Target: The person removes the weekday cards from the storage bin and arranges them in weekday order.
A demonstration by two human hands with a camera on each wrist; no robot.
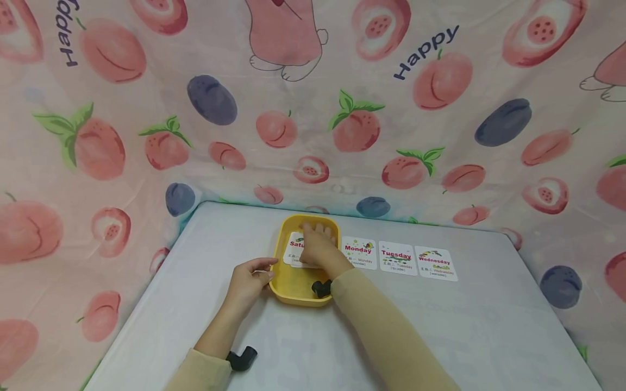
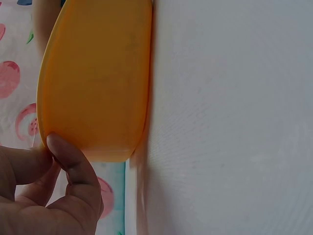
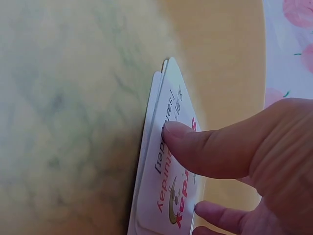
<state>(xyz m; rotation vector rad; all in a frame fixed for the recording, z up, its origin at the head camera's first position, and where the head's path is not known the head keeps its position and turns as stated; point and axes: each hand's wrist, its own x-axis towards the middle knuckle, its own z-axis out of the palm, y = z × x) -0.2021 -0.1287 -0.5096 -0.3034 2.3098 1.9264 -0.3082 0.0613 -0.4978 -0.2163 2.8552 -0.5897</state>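
Note:
A yellow tray [image 1: 293,293] stands on the white table, and my left hand [image 1: 248,279] pinches its left rim between thumb and fingers, also seen in the left wrist view. Inside the tray lies a small stack of white cards, the top one a "Saturday" card [image 1: 295,251]. My right hand [image 1: 321,247] reaches over this stack. In the right wrist view its thumb [image 3: 210,152] rests on the face of the Saturday card [image 3: 164,186], while the other fingers lie loosely beyond the card's edge. How many cards lie beneath is hidden.
Right of the tray, a "Monday" card [image 1: 359,253], a "Tuesday" card [image 1: 398,258] and a "Wednesday" card [image 1: 436,264] lie face up in a row on the table [image 1: 499,326]. A fruit-print cloth [image 1: 313,146] hangs behind and beside the table.

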